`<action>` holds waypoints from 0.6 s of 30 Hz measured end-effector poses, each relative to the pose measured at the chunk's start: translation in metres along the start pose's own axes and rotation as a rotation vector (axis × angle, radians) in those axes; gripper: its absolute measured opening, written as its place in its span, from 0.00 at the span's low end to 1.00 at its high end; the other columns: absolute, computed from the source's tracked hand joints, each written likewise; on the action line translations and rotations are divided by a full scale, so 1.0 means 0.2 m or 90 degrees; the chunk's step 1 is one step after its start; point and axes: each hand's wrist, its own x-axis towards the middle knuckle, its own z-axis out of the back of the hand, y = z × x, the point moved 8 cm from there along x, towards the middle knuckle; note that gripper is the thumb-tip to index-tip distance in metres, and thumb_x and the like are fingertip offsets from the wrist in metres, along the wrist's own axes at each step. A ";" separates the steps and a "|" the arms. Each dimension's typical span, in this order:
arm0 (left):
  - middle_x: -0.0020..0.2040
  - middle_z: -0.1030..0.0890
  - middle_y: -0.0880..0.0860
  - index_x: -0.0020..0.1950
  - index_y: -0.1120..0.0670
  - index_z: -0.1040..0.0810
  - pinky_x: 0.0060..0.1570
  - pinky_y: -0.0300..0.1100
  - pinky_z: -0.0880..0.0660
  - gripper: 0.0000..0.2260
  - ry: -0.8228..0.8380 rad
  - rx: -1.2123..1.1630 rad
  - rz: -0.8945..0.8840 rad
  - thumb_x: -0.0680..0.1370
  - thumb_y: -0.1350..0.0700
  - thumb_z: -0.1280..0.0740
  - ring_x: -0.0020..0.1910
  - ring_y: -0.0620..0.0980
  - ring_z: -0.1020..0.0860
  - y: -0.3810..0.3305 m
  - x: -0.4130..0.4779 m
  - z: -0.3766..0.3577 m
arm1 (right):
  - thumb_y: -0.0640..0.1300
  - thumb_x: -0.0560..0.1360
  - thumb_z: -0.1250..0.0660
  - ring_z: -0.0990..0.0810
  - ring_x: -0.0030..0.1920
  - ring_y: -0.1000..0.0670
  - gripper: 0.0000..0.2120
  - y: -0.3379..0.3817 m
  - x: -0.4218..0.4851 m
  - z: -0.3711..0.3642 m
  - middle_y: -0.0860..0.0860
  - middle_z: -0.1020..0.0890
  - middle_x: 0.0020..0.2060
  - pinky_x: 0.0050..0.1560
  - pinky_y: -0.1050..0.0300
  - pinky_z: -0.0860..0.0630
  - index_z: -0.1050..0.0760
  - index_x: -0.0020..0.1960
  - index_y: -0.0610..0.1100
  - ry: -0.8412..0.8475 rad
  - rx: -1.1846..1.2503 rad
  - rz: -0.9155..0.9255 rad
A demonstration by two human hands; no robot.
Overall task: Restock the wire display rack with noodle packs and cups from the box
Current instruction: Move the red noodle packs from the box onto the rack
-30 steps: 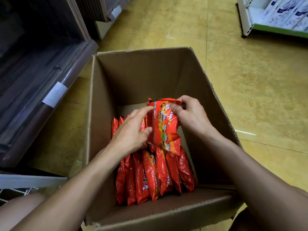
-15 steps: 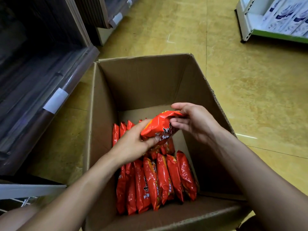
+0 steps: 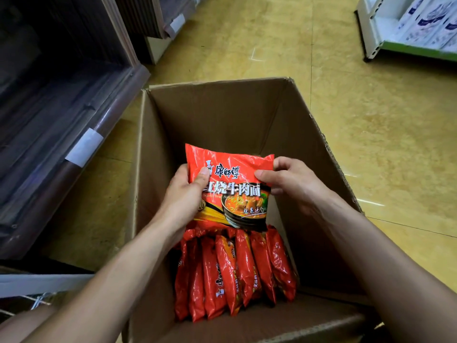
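The box (image 3: 222, 115) has tall walls on every side; only its top is open. A row of packs (image 3: 235, 273) on edge fills the near floor, leaving a gap along the right wall. The held pack (image 3: 230, 169), left hand (image 3: 183, 196) and right hand (image 3: 294, 186) span the middle. A dark shelf (image 3: 61, 120) stands near on the left.

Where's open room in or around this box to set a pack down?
Inside the box, bare room lies between the row of standing packs and the right wall. The yellow floor right of the box is open too. The near left is crowded: packs, plus the left hand and right hand gripping one pack.
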 end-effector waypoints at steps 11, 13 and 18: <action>0.55 0.16 0.47 0.54 0.40 0.24 0.59 0.58 0.22 0.15 -0.052 0.137 -0.025 0.73 0.35 0.37 0.54 0.53 0.17 -0.03 -0.01 0.05 | 0.54 0.75 0.26 0.16 0.34 0.49 0.15 -0.02 0.01 0.03 0.48 0.15 0.31 0.37 0.51 0.20 0.26 0.40 0.45 -0.106 -0.176 0.037; 0.55 0.16 0.48 0.57 0.42 0.26 0.59 0.58 0.22 0.14 -0.077 0.166 -0.035 0.76 0.37 0.37 0.54 0.54 0.17 -0.05 -0.01 0.06 | 0.50 0.80 0.32 0.14 0.37 0.49 0.09 -0.06 0.03 0.03 0.49 0.14 0.35 0.43 0.47 0.17 0.23 0.44 0.47 -0.103 -0.232 0.032; 0.59 0.19 0.51 0.63 0.49 0.28 0.61 0.56 0.24 0.11 -0.144 0.242 -0.057 0.83 0.46 0.38 0.58 0.57 0.20 -0.08 -0.02 0.12 | 0.37 0.78 0.38 0.17 0.47 0.49 0.11 -0.22 0.06 -0.02 0.50 0.16 0.48 0.53 0.47 0.18 0.22 0.48 0.51 0.057 -0.410 -0.062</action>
